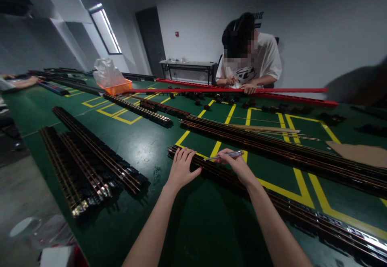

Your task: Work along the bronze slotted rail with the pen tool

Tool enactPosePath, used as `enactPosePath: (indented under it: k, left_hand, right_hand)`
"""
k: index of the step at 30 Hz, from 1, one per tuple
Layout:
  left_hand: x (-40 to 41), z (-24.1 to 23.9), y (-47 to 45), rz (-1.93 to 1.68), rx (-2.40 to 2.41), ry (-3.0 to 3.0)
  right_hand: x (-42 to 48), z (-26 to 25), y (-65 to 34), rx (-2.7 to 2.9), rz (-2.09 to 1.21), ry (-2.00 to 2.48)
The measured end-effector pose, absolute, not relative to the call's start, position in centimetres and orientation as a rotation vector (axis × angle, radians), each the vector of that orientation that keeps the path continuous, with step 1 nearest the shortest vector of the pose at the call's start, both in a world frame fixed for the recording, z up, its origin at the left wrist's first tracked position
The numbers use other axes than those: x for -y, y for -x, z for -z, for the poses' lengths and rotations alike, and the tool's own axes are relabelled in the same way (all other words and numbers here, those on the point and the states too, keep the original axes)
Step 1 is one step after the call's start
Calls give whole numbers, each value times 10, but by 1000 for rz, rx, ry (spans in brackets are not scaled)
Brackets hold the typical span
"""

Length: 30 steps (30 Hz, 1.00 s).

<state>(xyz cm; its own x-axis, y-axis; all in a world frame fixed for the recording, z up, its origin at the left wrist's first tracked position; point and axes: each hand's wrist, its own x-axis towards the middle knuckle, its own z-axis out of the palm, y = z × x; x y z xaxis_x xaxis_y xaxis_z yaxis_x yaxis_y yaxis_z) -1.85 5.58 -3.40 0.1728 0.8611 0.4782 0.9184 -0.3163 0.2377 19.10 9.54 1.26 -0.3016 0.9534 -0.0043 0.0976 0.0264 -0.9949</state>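
Observation:
A long black rail with copper-coloured rods (290,207) lies slantwise across the green table in front of me. My left hand (182,166) rests palm down on it near its far left end, fingers spread over the rods. In my right hand (232,163) is a screwdriver (226,155) with a greyish handle, gripped between thumb and fingers. Its thin shaft points left, and the tip is at the rail just right of my left hand. Whether the tip sits in a screw is too small to tell.
Several similar black rails (93,150) lie at the left; more rails (248,138) run beyond my hands, beside loose thin rods (272,128). An orange bin (117,86) holds a plastic bag. Cardboard (359,153) lies right. Across the table, a person works at a red rail (287,90).

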Motion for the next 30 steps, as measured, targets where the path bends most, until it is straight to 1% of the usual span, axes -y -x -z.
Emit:
enactPosePath:
  k: [7, 23, 30]
  left_hand:
    - [-56, 36, 13, 812, 1803, 2229]
    - [-57, 31, 7, 775, 1716, 2293]
    - [-58, 33, 10, 815, 1726, 2260]
  right_hand:
    - [-94, -17, -194, 1516, -1380, 1142]
    - [-97, -11, -195, 1491, -1381, 1156]
    - [-96, -13, -193, 1501, -1391, 1148]
